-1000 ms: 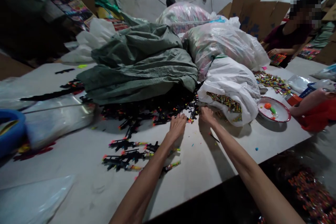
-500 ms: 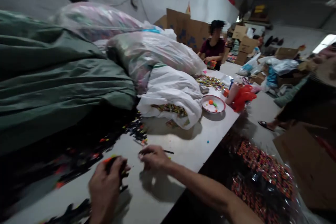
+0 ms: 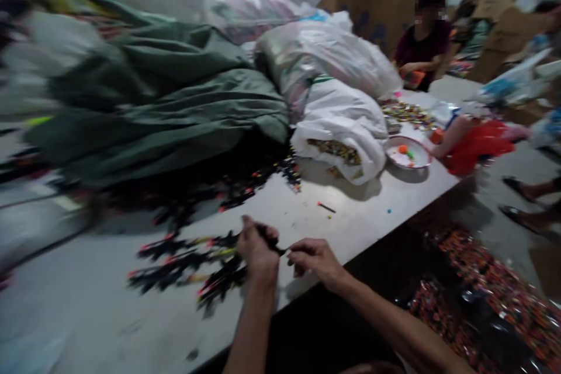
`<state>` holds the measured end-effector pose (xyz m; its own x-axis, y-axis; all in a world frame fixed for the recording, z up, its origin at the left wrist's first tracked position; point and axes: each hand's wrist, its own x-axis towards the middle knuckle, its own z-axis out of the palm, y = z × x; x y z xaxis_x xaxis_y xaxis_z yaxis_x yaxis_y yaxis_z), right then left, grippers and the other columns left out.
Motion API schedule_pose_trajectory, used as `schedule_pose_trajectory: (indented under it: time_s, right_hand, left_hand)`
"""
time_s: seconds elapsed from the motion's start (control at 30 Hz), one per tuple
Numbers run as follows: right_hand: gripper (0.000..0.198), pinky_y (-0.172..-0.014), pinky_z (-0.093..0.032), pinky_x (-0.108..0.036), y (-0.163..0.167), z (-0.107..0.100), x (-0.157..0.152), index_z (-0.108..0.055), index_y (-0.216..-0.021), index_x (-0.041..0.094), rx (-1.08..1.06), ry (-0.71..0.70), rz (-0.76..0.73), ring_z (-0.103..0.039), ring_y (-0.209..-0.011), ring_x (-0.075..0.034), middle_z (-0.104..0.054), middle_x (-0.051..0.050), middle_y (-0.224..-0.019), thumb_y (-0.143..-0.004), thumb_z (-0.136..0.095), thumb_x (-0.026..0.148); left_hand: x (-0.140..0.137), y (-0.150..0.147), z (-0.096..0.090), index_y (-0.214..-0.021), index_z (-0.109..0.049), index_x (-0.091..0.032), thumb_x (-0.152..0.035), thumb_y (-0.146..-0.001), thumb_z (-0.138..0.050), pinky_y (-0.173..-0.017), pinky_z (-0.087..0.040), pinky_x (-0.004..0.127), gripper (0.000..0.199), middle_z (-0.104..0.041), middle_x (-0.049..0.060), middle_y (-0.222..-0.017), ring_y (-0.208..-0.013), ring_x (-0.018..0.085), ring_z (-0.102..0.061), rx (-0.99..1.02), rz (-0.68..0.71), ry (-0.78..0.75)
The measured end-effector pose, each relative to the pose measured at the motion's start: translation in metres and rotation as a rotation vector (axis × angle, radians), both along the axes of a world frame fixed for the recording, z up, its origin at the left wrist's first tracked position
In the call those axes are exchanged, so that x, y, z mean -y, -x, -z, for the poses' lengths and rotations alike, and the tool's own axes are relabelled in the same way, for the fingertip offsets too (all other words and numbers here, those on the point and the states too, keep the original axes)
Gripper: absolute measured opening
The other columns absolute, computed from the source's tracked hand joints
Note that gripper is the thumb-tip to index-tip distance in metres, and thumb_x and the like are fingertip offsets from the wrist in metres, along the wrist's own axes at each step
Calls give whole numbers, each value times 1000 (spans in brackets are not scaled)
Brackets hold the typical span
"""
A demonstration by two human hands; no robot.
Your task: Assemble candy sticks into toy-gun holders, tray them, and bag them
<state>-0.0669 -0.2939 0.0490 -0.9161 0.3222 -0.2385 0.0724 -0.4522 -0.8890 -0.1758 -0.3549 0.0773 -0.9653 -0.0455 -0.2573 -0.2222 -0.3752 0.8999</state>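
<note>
My left hand is closed around a small black plastic toy piece, partly hidden by the fingers and blurred. A thin dark end sticks out of that grip towards my right hand, whose thumb and fingertips are pinched at it. Beside and behind my left hand, rows of black plastic toy pieces with orange and yellow parts lie on the white table. Beyond my hands, a short dark stick with an orange tip rests on the tabletop.
A dark green cloth bundle covers a heap of black pieces. Behind it are stuffed plastic bags, a white sack and a red-rimmed dish. Another person sits at the far end. Bagged colourful pieces lie below the table's right edge.
The view has swung left, bringing the rows of black pieces into sight. My hands have come together, the right one moving from near the dark stick to the piece in my left.
</note>
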Motion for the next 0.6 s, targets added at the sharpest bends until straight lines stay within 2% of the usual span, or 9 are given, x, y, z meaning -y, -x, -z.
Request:
schedule_pose_trajectory:
  time_s: [0.17, 0.27, 0.4, 0.6]
  right_hand:
    - [32, -52, -43, -23, -16, -5, 6, -70, -88, 15, -21, -45, -12, -55, -51, -9, -65, -1, -67, -71, -70, 42]
    - [30, -56, -45, -24, -19, -10, 8, -70, -91, 16, -29, -71, 39, -57, -55, -10, -66, -3, -71, -74, -68, 40]
    - [30, -58, -47, -26, -17, -14, 7, -70, -92, 16, -29, -104, -5, -58, -57, -12, -67, -3, -73, -75, -68, 40]
    - [23, -58, -48, -26, -16, -7, 13, -72, -91, 20, -73, -248, -15, -59, -60, -12, -64, -2, -77, -77, -66, 38]
  left_hand:
    - [1, -10, -3, -62, -39, -19, -64, -63, -67, -36, -28, 18, 53, -38, -10, -46, -35, 4, -35, -10, -29, -148]
    - [5, -14, -3, -60, -39, -19, -62, -66, -66, -36, -28, 18, 52, -37, -9, -46, -36, 4, -36, -35, -22, -176]
    - [8, -14, -3, -60, -39, -18, -61, -68, -66, -36, -28, 18, 51, -38, -9, -48, -36, 4, -37, -20, -31, -192]
    - [9, -19, -3, -59, -39, -18, -61, -69, -65, -36, -27, 18, 52, -37, -9, -46, -36, 4, -35, 0, -64, -207]
